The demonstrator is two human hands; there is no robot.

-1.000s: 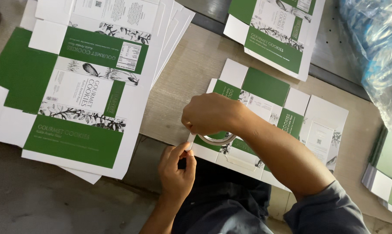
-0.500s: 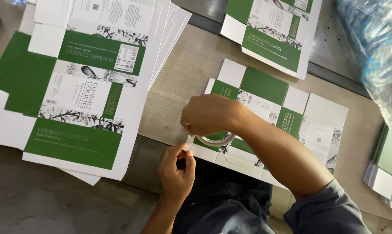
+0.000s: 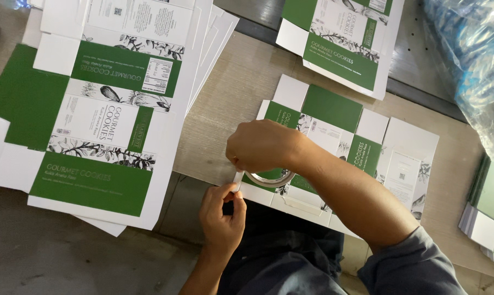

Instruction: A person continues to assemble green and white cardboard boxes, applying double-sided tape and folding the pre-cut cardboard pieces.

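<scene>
The right hand was closed over a roll of clear tape, whose lower rim showed just beneath the knuckles. The roll sat on the near left corner of a flat green-and-white carton blank that lay unfolded on the desk directly in front of the person. The left hand was just below and slightly left of the roll, at the blank's near edge, with thumb and forefinger pinched together on a small pale piece at that edge; whether it was the free end of the tape or the carton flap could not be told. The two hands were near each other but not touching, the right above the left.

To the left, a stack of larger carton blanks of the same green-and-white print lay fanned out, overhanging the desk's near edge. Another flat blank lay at the far side of the desk, beyond the one being worked. A bundle of blue-tinted clear plastic wrap filled the upper right corner, and a small stack of folded cartons rested at the right edge. The person's grey sleeve showed at the bottom right.
</scene>
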